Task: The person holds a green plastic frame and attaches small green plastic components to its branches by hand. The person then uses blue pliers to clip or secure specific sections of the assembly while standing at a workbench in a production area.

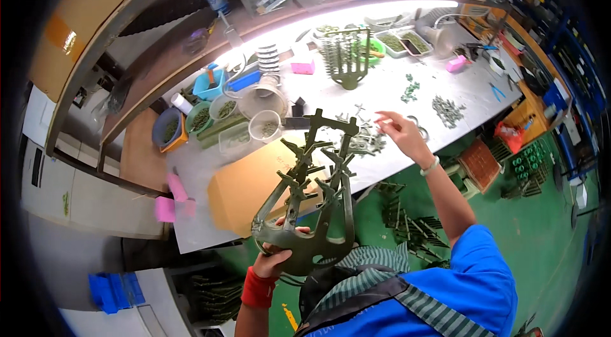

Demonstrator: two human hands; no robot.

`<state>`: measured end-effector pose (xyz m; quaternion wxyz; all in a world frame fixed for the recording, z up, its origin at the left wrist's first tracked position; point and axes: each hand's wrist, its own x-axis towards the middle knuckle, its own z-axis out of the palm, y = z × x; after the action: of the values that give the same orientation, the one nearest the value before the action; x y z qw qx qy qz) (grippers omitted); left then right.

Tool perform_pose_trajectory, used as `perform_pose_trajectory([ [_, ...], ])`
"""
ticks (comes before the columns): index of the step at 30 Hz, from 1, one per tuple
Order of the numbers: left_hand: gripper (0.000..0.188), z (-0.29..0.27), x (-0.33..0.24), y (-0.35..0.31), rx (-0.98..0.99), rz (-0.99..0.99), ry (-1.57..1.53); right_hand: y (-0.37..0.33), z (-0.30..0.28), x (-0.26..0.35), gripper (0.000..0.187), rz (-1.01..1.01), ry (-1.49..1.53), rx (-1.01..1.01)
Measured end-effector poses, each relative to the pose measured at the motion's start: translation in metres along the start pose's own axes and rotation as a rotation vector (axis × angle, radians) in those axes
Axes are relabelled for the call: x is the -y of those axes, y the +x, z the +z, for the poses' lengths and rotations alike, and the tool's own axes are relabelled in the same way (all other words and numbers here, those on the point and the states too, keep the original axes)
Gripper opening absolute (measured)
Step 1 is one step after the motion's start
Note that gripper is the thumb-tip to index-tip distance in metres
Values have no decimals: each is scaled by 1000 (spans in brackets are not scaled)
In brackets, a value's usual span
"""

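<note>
My left hand (pixel 272 262), with a red wristband, is wrapped round the lower edge of a dark green branched metal frame (pixel 315 249). The frame stands tilted up over the front of the bench, its arms carrying several short prongs. To the right of the frame's top, my right hand (pixel 405 138) reaches over the bench with its fingers apart. Nothing shows between them. Close by its fingertips is a loose pile of small grey-green metal parts (pixel 368 141). A few ring-shaped pieces (pixel 417 127) lie partly behind this hand.
A cardboard sheet (pixel 237 192) lies under the frame. Tubs of small parts (pixel 266 126) line the bench's left. Another green rack (pixel 349 60) stands at the back, with more part piles (pixel 447 112) at the right. Dark racks (pixel 410 229) sit on the green floor.
</note>
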<state>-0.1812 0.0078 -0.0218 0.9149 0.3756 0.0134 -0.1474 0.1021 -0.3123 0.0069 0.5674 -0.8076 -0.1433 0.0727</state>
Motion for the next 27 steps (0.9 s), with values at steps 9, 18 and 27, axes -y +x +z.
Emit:
perform_pose_trajectory([
  [9, 63, -23, -40, 49, -195, 102, 350, -23, 90, -19, 23, 50, 366, 128],
  [18, 47, -35, -44, 79, -349, 80, 622, 17, 125, -33, 23, 87, 503, 3],
  [27, 48, -7, -18, 117, -457, 92, 750, 78, 153, -58, 26, 58, 393, -101],
])
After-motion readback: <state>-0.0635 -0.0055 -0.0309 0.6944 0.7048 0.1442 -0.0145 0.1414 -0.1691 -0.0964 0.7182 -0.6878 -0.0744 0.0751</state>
